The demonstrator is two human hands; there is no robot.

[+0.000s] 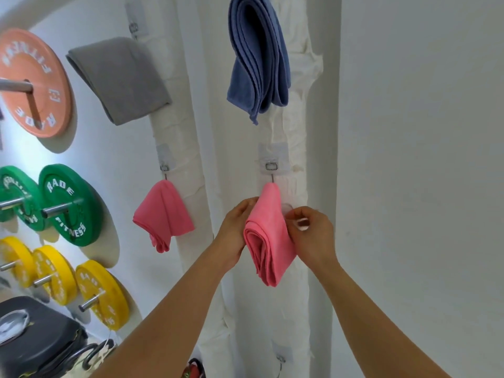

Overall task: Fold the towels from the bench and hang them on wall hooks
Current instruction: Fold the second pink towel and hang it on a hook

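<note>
Hanging step: a folded pink towel [268, 236] was being settled on a wall hook [272, 170], its top fold draped at the hook's wire tip.
Towel place: it hung at 12 o'clock from the hands, below the blue towel [257, 58], which hung at 12 o'clock from the hook.
Left hand [236, 227]: fingers were curled round the towel's left edge, holding it.
Right hand [311, 233]: thumb and fingers were pinched on the towel's right edge.
Done already: a grey towel [120, 77] and a second pink towel [162, 214] were hung at 10 and 9 o'clock.
Judged good practice: the fold should be centred on the hook and both sides released evenly, so nothing slips.
Spare hook [281, 358]: seen at 6 o'clock.
</note>
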